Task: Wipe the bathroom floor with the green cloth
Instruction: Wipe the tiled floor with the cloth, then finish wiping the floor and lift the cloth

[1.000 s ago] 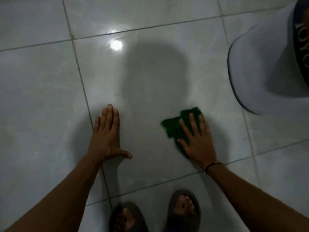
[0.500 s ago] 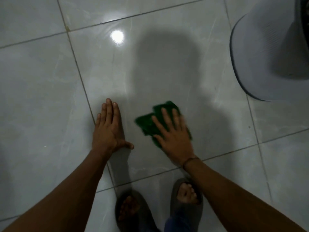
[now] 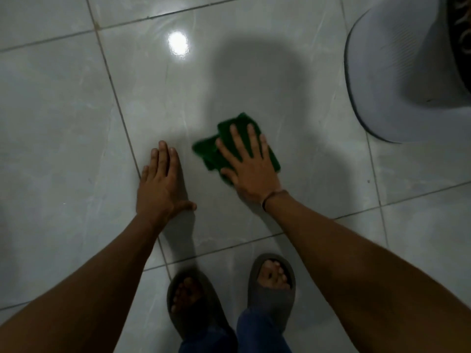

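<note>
Your sandalled feet nearest. Left hand flat, released, bracing on floor. Right hand splayed, pressing green cloth to the tile, not clenched. Glossy surface: palm may skid, cloth could bunch. Grey base beyond.

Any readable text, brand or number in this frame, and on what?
None can be read. The dark band at the top right edge, beside the grey curved object, shows pale marks, cut off and too blurred to read. The green cloth, floor tiles and slippers carry no text.
</note>
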